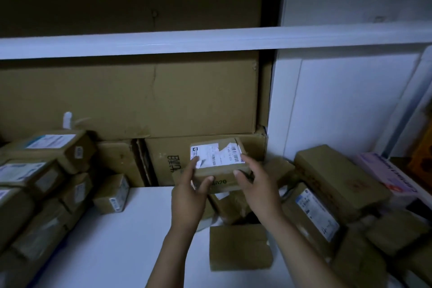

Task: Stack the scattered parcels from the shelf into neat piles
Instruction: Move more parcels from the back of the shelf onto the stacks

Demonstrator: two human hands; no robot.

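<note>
Head view, sole cam. I see the L hand [189,196] and R hand [254,192] both on one labelled parcel [218,162]. It sits centre frame, above the white shelf board [117,241] and in front of a printed carton [161,154].

L hand: thumb on the near face, forefinger on top over the torn label; other fingers hidden behind the parcel. R hand: thumb on the near face, fingers curled over the top-right edge. Each hand pinches the parcel firmly.

I cannot tell whether the parcel rests on the box below it or hangs clear, as the contact line is behind the hands.

Left: stacked parcels [35,182], cut off by the frame edge, labels too blurred to read. One small parcel [112,196] stands just beside them.

Right: loose heap of parcels [339,177], tilted, overlapping, partly out of frame. A flat parcel [240,246] lies nearest me, btwn the forearms.

Light is dim; rear detail is poor.
</note>
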